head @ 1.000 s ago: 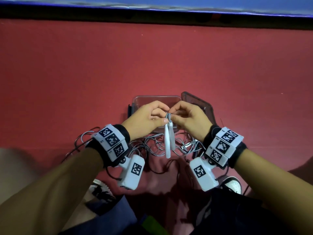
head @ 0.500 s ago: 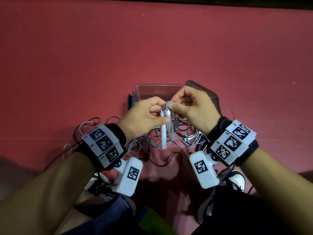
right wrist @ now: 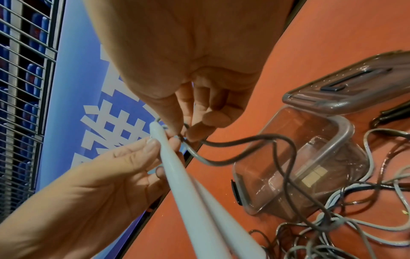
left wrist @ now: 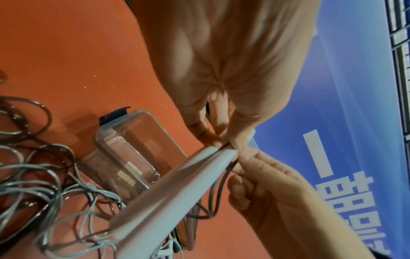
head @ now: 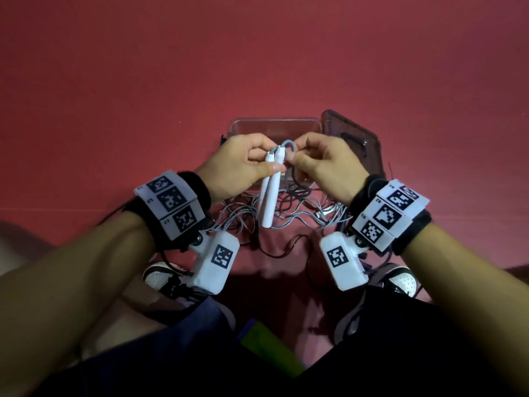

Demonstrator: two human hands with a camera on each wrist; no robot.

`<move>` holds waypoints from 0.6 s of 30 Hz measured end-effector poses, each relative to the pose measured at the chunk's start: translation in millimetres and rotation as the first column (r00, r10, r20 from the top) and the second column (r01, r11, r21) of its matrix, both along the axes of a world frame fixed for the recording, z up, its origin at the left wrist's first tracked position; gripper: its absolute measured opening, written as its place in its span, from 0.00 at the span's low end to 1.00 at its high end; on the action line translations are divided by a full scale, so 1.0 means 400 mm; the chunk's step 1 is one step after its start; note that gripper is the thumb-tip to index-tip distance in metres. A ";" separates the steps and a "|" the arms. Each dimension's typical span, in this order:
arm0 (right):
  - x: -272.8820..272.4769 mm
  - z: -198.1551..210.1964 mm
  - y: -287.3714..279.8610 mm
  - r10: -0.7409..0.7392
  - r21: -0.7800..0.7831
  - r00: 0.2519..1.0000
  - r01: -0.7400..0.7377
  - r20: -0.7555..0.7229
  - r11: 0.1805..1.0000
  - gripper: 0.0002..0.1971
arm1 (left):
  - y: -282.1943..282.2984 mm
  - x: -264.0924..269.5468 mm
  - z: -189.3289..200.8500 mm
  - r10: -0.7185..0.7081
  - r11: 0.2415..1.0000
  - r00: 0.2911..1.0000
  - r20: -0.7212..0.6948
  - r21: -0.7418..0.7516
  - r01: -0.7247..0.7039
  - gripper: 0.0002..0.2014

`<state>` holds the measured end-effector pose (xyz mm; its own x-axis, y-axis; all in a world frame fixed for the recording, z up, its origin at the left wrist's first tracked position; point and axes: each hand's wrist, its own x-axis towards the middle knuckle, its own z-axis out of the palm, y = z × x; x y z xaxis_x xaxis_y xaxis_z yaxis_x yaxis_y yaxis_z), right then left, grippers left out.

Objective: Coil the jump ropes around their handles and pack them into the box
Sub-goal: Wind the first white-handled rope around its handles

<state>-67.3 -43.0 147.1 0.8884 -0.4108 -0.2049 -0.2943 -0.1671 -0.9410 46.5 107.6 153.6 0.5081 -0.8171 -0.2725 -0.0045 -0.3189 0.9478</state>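
Two white jump-rope handles [head: 271,188] [left wrist: 175,191] [right wrist: 199,198] are held side by side, their lower ends pointing toward me. My left hand [head: 243,164] grips them near their top ends between thumb and fingers. My right hand [head: 320,164] pinches the grey rope [head: 287,144] [right wrist: 213,145] right where it leaves the handle tops. The slack of that rope hangs down into a tangle of grey and dark ropes [head: 300,210] [left wrist: 44,184] [right wrist: 355,227] on the red floor. The clear plastic box [head: 274,127] [left wrist: 133,149] [right wrist: 306,157] stands just beyond my hands, with nothing in it that I can see.
The box's tinted lid [head: 355,138] [right wrist: 355,84] lies to the right of the box. My shoes [head: 160,276] and knees sit close below the rope pile. A blue banner [left wrist: 332,105] runs along the far edge of the red floor [head: 143,81].
Both hands have risen slightly with the handles and the rope loop at the handle tops has grown. The head view has tilted down, so the blue banner left the picture.
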 end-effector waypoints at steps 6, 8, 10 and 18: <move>-0.024 0.001 -0.005 0.110 0.004 0.992 -0.110 -0.056 0.994 0.07 | -0.007 0.006 0.008 0.046 0.998 0.997 -0.058 -0.047 -0.048 0.11; -0.036 0.002 -0.009 0.166 -0.034 0.982 -0.170 -0.090 0.985 0.11 | -0.012 0.008 0.003 0.064 0.995 0.995 -0.080 -0.070 -0.069 0.12; -0.049 0.000 -0.013 0.198 -0.083 0.972 -0.210 -0.131 0.974 0.16 | -0.016 0.006 -0.004 0.076 0.993 0.992 -0.105 -0.083 -0.085 0.13; -0.059 -0.002 0.003 0.261 -0.252 0.941 -0.313 -0.217 0.916 0.24 | -0.048 -0.014 -0.014 0.145 0.979 0.985 -0.092 -0.129 -0.156 0.10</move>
